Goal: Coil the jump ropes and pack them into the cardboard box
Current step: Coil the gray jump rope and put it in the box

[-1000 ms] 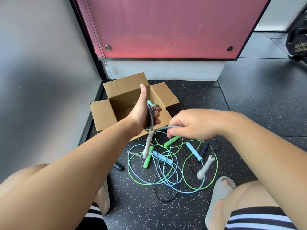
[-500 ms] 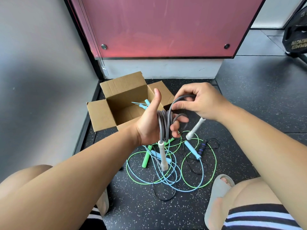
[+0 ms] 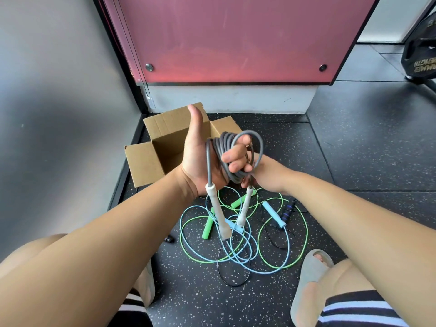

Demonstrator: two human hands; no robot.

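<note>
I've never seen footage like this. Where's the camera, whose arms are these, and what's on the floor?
No machine here: a person wears a camera on the head, looking down at their own arms. The left hand has a grey jump rope coiled round it, fingers curled through the loops; the right hand, partly hidden behind the coil, pinches the rope above one of two hanging white handles. On the speckled floor lie a green rope, a light blue rope and a black rope, tangled. An open cardboard box stands beyond.

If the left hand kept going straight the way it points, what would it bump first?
Probably the open cardboard box, which sits just beyond the left hand and its grey jump rope, though depth is hard to judge here.
</note>
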